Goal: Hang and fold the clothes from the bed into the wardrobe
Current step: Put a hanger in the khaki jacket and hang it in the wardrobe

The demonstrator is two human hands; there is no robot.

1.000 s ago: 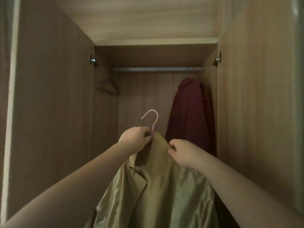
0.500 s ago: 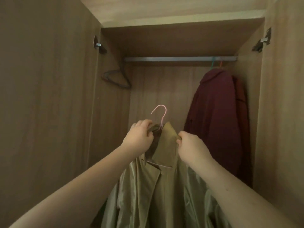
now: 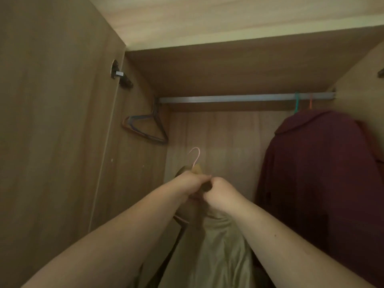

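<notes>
Inside the wardrobe (image 3: 62, 121), a dark red garment (image 3: 318, 173) hangs at the far right. Left of it and lower, a khaki coat (image 3: 220, 250) droops between the forearms, well below the rail (image 3: 228, 98). The left hand (image 3: 187, 183) and right hand (image 3: 220, 192) meet knuckle to knuckle, the fingers of both clenched round the coat's collar. Spare hangers (image 3: 145, 127) dangle at the rail's left end. Just above the hands pokes the hook of a pink hanger (image 3: 195, 156), clear of the rail.

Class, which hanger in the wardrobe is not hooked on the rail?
The pink hanger inside the beige coat that the left hand and right hand grip; the empty hangers, teal hanger and orange hanger hang from the rail.
</notes>
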